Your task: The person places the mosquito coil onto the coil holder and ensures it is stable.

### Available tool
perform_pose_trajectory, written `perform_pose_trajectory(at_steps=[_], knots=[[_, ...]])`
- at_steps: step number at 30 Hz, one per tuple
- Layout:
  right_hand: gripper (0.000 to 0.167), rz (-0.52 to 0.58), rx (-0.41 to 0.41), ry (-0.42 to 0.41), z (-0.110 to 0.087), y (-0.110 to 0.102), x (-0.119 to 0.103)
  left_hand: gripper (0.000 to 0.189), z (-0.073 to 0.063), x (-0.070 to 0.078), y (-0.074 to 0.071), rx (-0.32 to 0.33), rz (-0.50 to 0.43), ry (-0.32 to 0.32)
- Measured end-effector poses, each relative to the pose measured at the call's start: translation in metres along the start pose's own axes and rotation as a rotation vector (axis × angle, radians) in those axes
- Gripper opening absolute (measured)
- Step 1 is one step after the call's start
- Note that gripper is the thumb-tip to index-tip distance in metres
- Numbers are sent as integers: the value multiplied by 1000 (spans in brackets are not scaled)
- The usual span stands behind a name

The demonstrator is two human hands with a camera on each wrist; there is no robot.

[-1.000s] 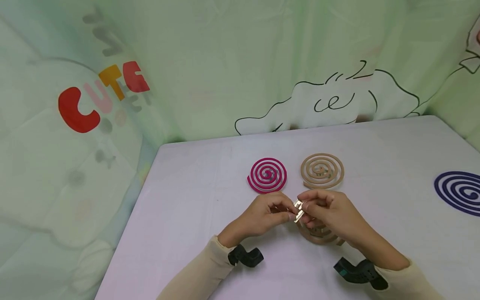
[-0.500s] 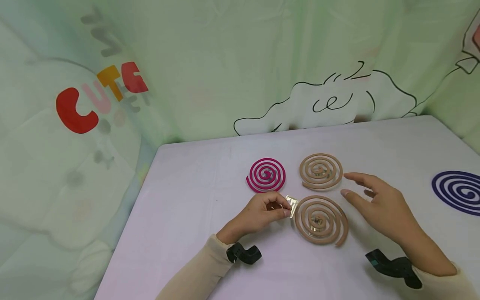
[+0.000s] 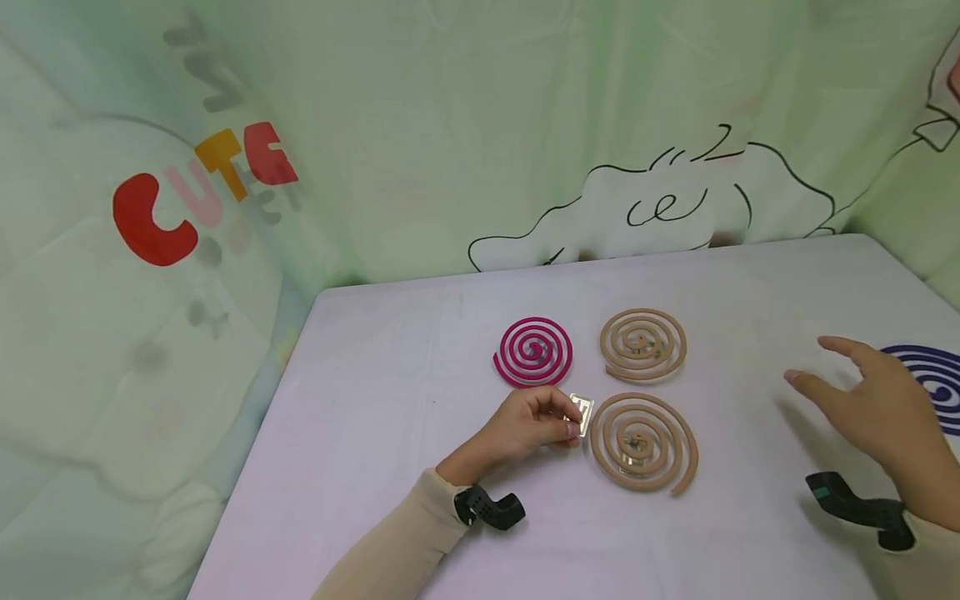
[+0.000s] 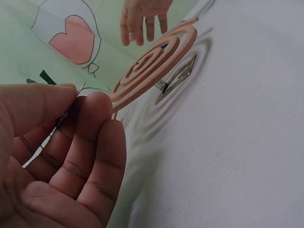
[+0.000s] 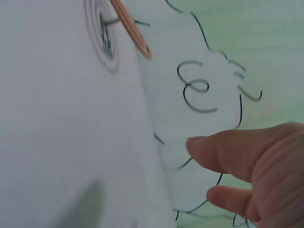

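Note:
Between thumb and fingers, my left hand (image 3: 534,423) pinches a small shiny metal mosquito coil stand (image 3: 585,410); the left wrist view shows that stand (image 4: 40,155) edge-on. Just right of it, a tan mosquito coil (image 3: 636,440) sits raised on its own metal stand (image 4: 178,80) above the table. My right hand (image 3: 888,404) hovers empty at the right, thumb and fingers spread apart. It partly covers a dark blue mosquito coil (image 3: 941,393), which the frame's edge also cuts. In the right wrist view, my right hand (image 5: 237,161) touches nothing.
Behind the left hand lies a pink mosquito coil (image 3: 535,350), with a second tan coil (image 3: 641,342) beside it. The white-covered table (image 3: 360,417) meets a green printed curtain (image 3: 420,150) at the back. Each wrist wears a black camera mount (image 3: 491,508).
My right hand has let go of the metal stand and moved right, toward the blue coil, uncovering the near tan coil. The left hand keeps the stand in almost the same place.

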State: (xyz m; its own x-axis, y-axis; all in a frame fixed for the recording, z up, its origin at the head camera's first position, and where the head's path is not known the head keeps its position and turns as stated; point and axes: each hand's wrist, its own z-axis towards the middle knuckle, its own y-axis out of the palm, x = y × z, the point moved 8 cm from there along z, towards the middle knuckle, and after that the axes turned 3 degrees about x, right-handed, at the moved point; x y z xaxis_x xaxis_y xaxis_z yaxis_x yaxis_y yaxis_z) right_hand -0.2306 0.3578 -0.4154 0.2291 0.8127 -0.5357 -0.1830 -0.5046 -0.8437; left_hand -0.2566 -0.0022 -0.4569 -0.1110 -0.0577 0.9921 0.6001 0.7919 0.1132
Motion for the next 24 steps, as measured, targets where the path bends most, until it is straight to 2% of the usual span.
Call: perform_pose_trajectory(at_steps=[5, 11, 14, 20, 24], knots=[[92, -28, -65, 118, 9, 5, 32, 23, 0, -8, 1, -10, -25, -64], [95, -26, -61, 220, 19, 2, 49, 27, 1, -11, 1, -21, -61, -67], [90, -33, -52, 203, 25, 2, 50, 34, 1, -10, 1, -12, -88, -65], [78, -109, -73, 77, 34, 11, 45, 51, 1, -11, 0, -2, -107, -70], [77, -135, -72, 67, 32, 13, 38, 57, 2, -12, 0, -11, -100, -73]])
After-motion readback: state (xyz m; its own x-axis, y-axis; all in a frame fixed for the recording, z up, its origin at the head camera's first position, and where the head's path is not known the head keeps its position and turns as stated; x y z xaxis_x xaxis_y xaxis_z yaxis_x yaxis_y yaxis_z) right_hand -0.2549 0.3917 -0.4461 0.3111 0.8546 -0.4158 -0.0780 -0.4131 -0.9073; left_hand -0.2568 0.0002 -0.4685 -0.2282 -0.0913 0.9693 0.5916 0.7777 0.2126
